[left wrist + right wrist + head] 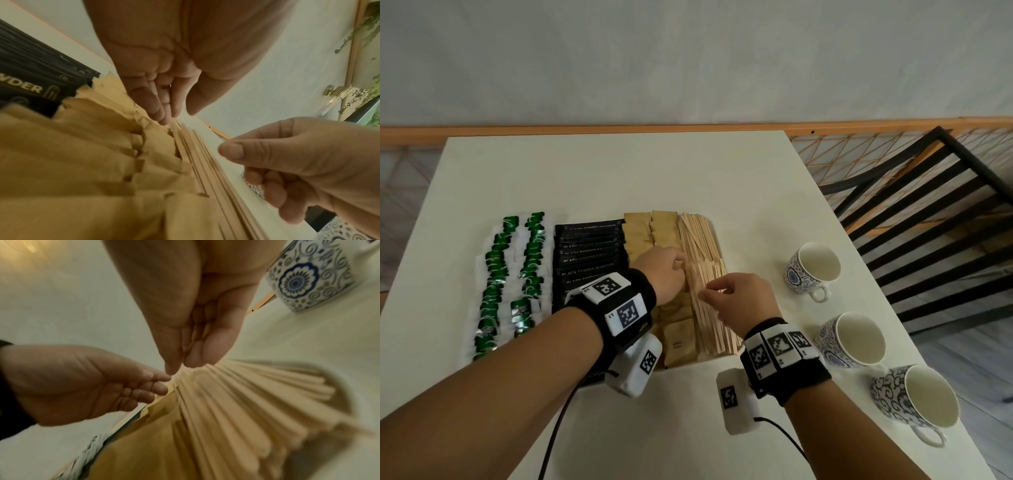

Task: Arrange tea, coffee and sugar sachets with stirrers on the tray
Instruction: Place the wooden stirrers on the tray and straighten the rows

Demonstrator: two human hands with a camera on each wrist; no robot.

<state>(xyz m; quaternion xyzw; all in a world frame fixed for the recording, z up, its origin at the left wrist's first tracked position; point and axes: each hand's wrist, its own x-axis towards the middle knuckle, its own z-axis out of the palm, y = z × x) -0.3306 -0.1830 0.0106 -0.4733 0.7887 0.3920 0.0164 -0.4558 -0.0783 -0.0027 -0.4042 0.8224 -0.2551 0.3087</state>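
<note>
Rows lie side by side on the table: green-and-white tea bags (513, 274), black coffee sachets (585, 253), brown sugar sachets (650, 229) and wooden stirrers (702, 240). My left hand (681, 265) reaches over the sugar sachets (82, 146). Its straight fingertips (164, 118) touch the left edge of the stirrers (197, 154), thumb held apart. My right hand (705, 293) comes in from the right. Its thumb and fingers meet in a pinch (179, 368) on top of the stirrer stack (236, 394). The tray is almost wholly covered, and I cannot make out its rim.
Three patterned cups stand to the right of the stirrers: one (813, 270) at the back, one (852, 339) in the middle, one (917, 401) nearest. A black slatted chair (928, 222) stands beyond the table's right edge. Cables trail from both wrist units.
</note>
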